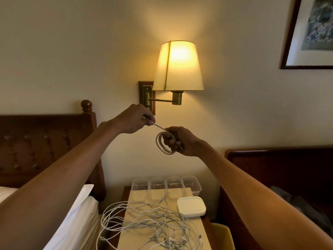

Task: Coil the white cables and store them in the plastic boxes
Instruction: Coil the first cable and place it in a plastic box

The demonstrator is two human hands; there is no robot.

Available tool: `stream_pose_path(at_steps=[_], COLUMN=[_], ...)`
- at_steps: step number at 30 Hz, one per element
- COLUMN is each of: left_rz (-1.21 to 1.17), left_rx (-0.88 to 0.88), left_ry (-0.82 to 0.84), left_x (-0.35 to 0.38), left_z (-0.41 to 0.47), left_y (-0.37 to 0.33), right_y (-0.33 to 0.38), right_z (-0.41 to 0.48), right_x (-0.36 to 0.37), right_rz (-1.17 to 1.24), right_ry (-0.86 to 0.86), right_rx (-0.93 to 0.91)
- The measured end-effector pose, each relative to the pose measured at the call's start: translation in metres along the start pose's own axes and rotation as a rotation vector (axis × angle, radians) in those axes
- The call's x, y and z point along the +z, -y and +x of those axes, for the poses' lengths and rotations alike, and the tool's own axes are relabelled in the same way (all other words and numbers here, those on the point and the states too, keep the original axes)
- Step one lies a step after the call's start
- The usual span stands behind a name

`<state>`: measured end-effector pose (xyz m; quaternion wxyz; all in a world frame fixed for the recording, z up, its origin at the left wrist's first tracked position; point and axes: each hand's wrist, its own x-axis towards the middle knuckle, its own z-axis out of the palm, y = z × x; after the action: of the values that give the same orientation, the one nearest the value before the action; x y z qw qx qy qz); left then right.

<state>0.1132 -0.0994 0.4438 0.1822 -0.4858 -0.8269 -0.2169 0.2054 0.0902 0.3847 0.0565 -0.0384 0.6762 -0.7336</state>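
Mid-frame, my right hand [180, 141] gripped the coiled white cable [163, 144]; my left hand [137, 119] pinched its light, limp, springy tail.

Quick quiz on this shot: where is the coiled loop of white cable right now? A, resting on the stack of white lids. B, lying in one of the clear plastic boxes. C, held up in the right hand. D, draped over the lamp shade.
C: the coiled cable hangs from the right hand in mid-air, its free end pinched by the left hand, while the clear plastic boxes below look empty.
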Motion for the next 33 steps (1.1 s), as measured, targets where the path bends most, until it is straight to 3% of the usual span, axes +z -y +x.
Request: stream_pose_path(at_steps=[5,9,13,15,23,33], left_rz=[0.150,-0.190,-0.749,-0.866,-1.114,-1.239], left_rx=[0.033,-0.118,-0.301,-0.357,-0.502,-0.581], left_ry=[-0.177,-0.171,-0.080,-0.052,-0.025,0.036], left_x=[0.022,0.031,0.033,0.035,0.044,0.051], left_z=[-0.002,-0.003,-0.008,-0.008,-0.006,-0.006], left_y=[0.014,0.002,-0.008,-0.012,-0.016,-0.030], right_y=[0.007,0.008,0.006,0.005,0.001,-0.004], right_z=[0.002,0.001,0.000,0.000,-0.001,0.003], right_x=[0.004,0.001,-0.004,-0.005,-0.002,-0.001], right_rz=[0.107,0.152,0.214,0.247,0.234,0.163], right_ry=[0.055,0.051,0.017,-0.005,-0.181,-0.462], right_rx=[-0.006,-0.069,-0.125,-0.137,-0.191,-0.364])
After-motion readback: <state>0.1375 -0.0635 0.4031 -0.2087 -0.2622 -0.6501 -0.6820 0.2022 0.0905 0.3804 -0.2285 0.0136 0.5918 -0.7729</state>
